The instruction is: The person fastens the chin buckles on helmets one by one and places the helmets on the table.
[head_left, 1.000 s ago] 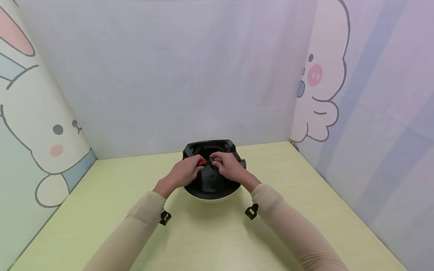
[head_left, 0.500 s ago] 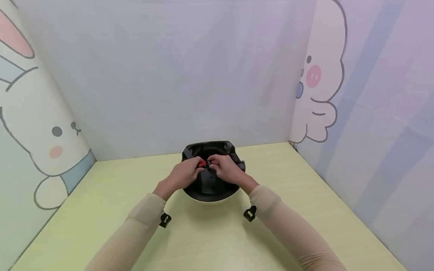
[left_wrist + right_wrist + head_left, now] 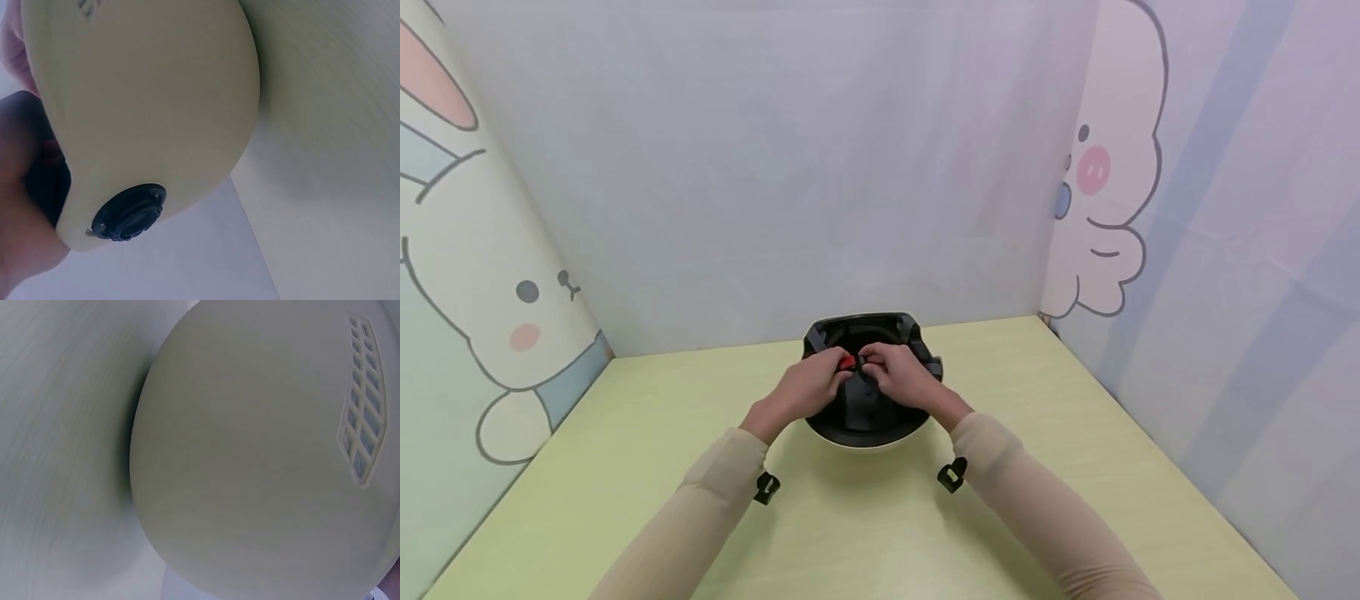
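Observation:
A cream helmet [image 3: 867,434] lies upside down on the table, its black inside facing up. Over the opening, my left hand [image 3: 807,385] pinches the red piece of a chin-strap buckle [image 3: 847,363]. My right hand [image 3: 901,377] pinches the black strap end [image 3: 862,362] right beside it. The two pieces meet or nearly meet; whether they are joined is too small to tell. In the left wrist view the outer shell [image 3: 156,106] carries a round black fitting [image 3: 129,212]. A lattice vent [image 3: 364,403] shows on the shell in the right wrist view, where the fingers are hidden.
The pale yellow-green table [image 3: 865,533] runs back to a grey curtain wall [image 3: 820,167]. Side walls with a cartoon rabbit [image 3: 497,267] and another cartoon figure [image 3: 1120,167] flank it. A black wrist mount [image 3: 766,487] hangs from the left sleeve, a second [image 3: 952,474] from the right.
Over the first half second my right hand moves slightly left, bringing the black strap end up to the red buckle piece. Since then both hands stay almost still.

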Demonstrator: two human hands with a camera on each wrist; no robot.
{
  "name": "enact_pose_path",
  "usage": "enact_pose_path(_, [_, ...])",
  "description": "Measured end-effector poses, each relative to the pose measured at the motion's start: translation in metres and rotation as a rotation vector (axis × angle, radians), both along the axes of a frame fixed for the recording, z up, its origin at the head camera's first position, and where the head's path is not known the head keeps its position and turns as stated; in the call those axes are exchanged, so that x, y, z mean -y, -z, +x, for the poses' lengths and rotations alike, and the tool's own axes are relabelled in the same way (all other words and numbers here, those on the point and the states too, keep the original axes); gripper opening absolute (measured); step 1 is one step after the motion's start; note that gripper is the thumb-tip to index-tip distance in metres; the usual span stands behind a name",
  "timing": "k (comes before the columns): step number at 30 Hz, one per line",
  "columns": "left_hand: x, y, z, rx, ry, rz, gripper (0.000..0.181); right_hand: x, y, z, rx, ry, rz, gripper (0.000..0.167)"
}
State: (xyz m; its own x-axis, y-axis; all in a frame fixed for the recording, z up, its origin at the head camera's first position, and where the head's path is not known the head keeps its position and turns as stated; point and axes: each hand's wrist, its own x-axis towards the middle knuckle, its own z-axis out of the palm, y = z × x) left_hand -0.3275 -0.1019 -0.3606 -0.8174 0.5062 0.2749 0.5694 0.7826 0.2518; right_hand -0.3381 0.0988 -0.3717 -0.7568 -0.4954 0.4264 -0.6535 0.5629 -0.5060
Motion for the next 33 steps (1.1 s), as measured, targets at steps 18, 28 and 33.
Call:
enact_pose_path(18, [0.000,0.002,0.000,-0.141,0.014,0.013,0.038,-0.006,0.003,-0.002,0.010,-0.008,-0.010,0.031])
enact_pose_path(28, [0.004,-0.002,0.002,-0.173,0.021,0.085,0.029,-0.009,-0.001,-0.001,-0.041,-0.022,-0.029,0.029])
enact_pose_path(33, [0.007,-0.002,0.002,-0.170,0.007,0.106,0.028,-0.015,-0.003,0.000,-0.048,-0.035,-0.037,0.032])
